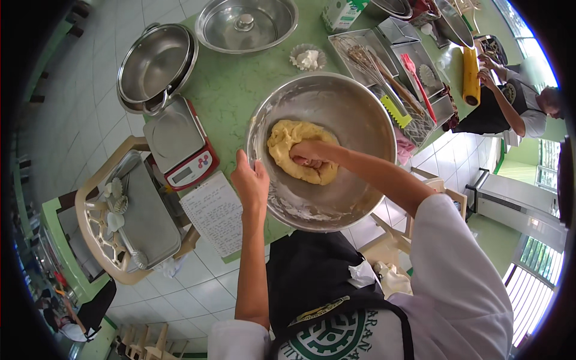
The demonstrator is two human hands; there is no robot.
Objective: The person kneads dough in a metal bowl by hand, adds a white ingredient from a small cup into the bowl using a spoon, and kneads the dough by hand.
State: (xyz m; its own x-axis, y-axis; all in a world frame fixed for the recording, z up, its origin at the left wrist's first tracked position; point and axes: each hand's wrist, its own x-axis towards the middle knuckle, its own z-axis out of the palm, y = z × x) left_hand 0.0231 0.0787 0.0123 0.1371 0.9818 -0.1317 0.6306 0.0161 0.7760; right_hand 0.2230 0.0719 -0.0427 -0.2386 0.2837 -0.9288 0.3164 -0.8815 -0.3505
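Dough (283,141): my right hand (313,153) presses in, fingers curled.
Bowl (360,114): left hand (249,183) at rim; pinching, I can't tell.
Room: bare steel beyond.

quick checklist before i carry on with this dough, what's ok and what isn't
1. Left hand steadying the bowl: ok, it is at the left rim.
2. Right hand on the dough: ok, pressed into it with fingers curled.
3. Dough gathered together: ok, one main yellow mass.
4. Bowl wall free of residue: not ok, pale smears show near the lower rim.
5. Bowl's base fully on the table: cannot tell, the base is hidden.
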